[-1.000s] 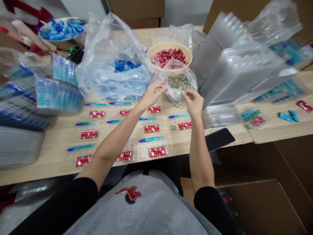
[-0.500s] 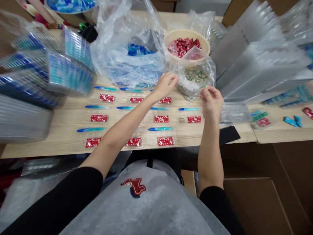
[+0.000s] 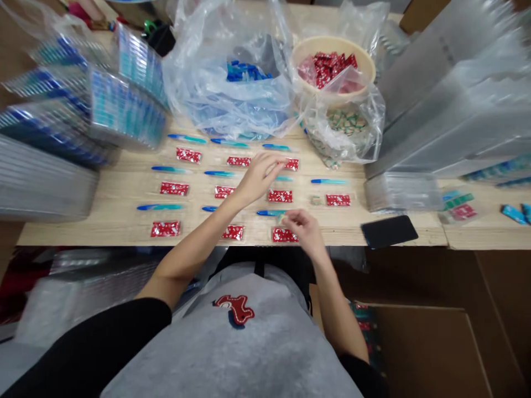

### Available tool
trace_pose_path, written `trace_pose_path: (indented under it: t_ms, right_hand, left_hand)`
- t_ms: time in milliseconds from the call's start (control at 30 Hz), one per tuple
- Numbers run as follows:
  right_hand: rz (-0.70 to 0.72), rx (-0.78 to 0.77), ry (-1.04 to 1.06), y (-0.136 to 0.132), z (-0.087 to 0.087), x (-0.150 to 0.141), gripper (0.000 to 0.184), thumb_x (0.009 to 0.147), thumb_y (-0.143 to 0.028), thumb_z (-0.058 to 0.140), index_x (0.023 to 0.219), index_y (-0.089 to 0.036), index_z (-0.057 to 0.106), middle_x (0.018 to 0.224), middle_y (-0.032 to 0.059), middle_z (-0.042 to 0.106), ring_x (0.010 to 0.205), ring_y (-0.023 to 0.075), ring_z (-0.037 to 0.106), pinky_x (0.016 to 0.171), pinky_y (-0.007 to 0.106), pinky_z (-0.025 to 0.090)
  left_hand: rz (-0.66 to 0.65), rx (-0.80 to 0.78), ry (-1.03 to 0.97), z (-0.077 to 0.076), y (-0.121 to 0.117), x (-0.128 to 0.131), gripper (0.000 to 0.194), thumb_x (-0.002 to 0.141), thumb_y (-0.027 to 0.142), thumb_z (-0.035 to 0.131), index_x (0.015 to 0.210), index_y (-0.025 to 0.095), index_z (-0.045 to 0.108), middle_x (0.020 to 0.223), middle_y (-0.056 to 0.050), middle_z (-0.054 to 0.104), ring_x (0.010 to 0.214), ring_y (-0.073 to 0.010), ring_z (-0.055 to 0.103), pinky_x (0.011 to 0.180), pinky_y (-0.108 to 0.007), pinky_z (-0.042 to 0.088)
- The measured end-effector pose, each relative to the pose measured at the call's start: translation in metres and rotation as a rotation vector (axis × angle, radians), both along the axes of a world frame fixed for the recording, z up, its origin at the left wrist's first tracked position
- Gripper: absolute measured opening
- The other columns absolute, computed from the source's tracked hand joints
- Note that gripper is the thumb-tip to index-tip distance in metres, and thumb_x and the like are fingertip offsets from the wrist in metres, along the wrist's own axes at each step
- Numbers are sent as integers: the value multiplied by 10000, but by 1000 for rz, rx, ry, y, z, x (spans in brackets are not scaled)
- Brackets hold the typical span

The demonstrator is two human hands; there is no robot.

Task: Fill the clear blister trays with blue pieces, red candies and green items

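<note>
My right hand (image 3: pixel 305 228) pinches a small beige-and-green piece (image 3: pixel 282 219) over the front row of clear trays, just above a red patterned packet (image 3: pixel 284 235) and beside a blue pen (image 3: pixel 269 213). Farther back, my left hand (image 3: pixel 260 176) has its fingers bent together near another red packet (image 3: pixel 292 164); whatever they hold, if anything, is hidden. Clear trays with a blue-turquoise pen and a red packet each lie in rows. One at the right, with a pen (image 3: pixel 329 181) and a packet (image 3: pixel 338 200), also has a small beige piece (image 3: pixel 316 200).
A clear bag (image 3: pixel 367 149) of beige-and-green pieces stands before a cream bowl (image 3: pixel 365 61) of red packets. Left of it sits a plastic bag (image 3: pixel 199 105) of blue items. Stacked clear trays (image 3: pixel 440 121) rise at right, filled packs (image 3: pixel 124 110) at left. A black phone (image 3: pixel 389 231) lies near the edge.
My right hand has moved from the bag of beige-and-green pieces toward me and left, now with a piece pinched over a front tray. My left hand has drawn back toward me.
</note>
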State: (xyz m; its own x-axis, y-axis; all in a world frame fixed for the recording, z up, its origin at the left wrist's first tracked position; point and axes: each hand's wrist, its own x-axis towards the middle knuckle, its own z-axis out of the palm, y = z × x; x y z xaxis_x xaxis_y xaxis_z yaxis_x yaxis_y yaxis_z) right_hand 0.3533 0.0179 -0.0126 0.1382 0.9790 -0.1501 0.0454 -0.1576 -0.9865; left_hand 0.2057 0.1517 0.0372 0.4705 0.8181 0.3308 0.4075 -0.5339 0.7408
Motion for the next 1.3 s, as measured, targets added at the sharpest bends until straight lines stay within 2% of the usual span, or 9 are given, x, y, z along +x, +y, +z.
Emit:
trace_pose_path:
  t_ms: [133,200,300,533,700,867,1033,1200,1300]
  right_hand:
    - [-5,-21,-87,-28,-12,-47,188,730,-375,680,833,-220,652,753,14,675,704,186,618,716,338,498]
    - [-22,-19,-123,-30,-11,-54,173,755,-368,662,854,-227,644,808,25,679,777,202,623,772,355,491]
    - [10,-44,-120,-30,-9,-54,175,766,-360,653,871,-225,618,817,26,674,789,205,623,771,352,492]
    - [79,-65,-208,-33,-15,-60,128,798,-290,630,892,-208,601,826,34,692,758,198,638,739,338,492]
    - [49,-47,-299,-37,-16,-63,115,799,-226,647,900,-194,605,818,23,678,793,195,637,768,336,498]
    - [65,78,-500,-45,-13,-63,124,863,-201,581,975,-182,630,903,64,679,853,213,634,783,357,522]
    - [-77,282,-691,-50,-12,-56,205,934,-220,492,1074,-167,633,1137,135,623,1076,235,592,923,395,494]
    - [-200,296,-782,-55,-21,-35,202,946,-244,485,1045,-177,647,1109,126,616,1050,231,590,919,404,494]
    - [-225,287,-811,-58,-28,-24,196,942,-237,491,1037,-179,652,1106,124,621,1052,231,590,913,405,493]
  left_hand:
    - [16,-151,23,-21,-71,-59,232,943,346,456,1001,255,662,1036,-30,697,1016,-201,600,967,-358,419]
    - [-28,-254,62,-26,-97,-73,208,930,348,483,1021,289,661,1044,-20,697,1008,-207,601,953,-364,425]
    - [-54,-365,118,-32,-118,-79,187,913,330,524,1039,313,662,1065,-10,693,1024,-221,594,945,-383,426]
    - [-117,-327,280,-48,-117,-76,184,903,267,566,1064,240,651,1040,-47,689,1017,-240,567,914,-400,406]
    - [-205,-262,429,-45,-113,-76,210,951,294,496,1048,174,639,1000,-72,647,977,-223,519,877,-364,396]
    - [-238,-216,572,-40,-107,-69,212,954,287,486,998,155,646,957,-73,618,937,-223,483,838,-350,370]
    - [-250,-68,700,-34,-109,-58,229,962,255,457,966,145,657,948,-89,604,924,-237,463,801,-361,352]
    - [-202,80,844,-28,-123,-46,174,926,155,473,920,138,646,970,-117,610,928,-270,474,791,-392,363]
    - [-135,90,920,-28,-129,-40,169,909,104,469,926,132,634,921,-118,624,892,-278,483,777,-401,372]
